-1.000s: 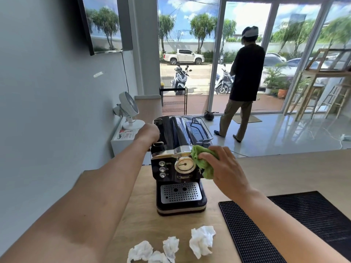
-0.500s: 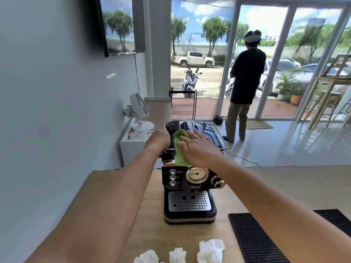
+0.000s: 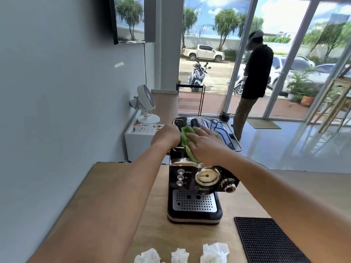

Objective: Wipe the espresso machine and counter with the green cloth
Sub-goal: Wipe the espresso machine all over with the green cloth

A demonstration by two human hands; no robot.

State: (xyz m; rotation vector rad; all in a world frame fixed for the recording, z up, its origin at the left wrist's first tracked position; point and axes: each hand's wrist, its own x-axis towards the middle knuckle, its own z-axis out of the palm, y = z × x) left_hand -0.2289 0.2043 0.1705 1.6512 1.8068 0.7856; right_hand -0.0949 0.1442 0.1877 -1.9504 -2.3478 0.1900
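Observation:
A black and chrome espresso machine (image 3: 197, 185) stands on the wooden counter (image 3: 106, 186) with its drip tray facing me. On its top lies the green cloth (image 3: 187, 141), pressed flat under my right hand (image 3: 204, 144), whose fingers are spread and straight. My left hand (image 3: 166, 136) grips the top left edge of the machine, its fingers curled over that edge.
Three crumpled white tissues (image 3: 214, 252) lie at the counter's near edge. A black rubber mat (image 3: 266, 242) covers the near right. A white fan (image 3: 145, 105) stands on a low cabinet by the left wall. A person (image 3: 253, 80) stands at the glass doors.
My right hand moved the green cloth from the machine's front right corner up onto its top and now presses it flat there. My left hand has stayed on the left edge.

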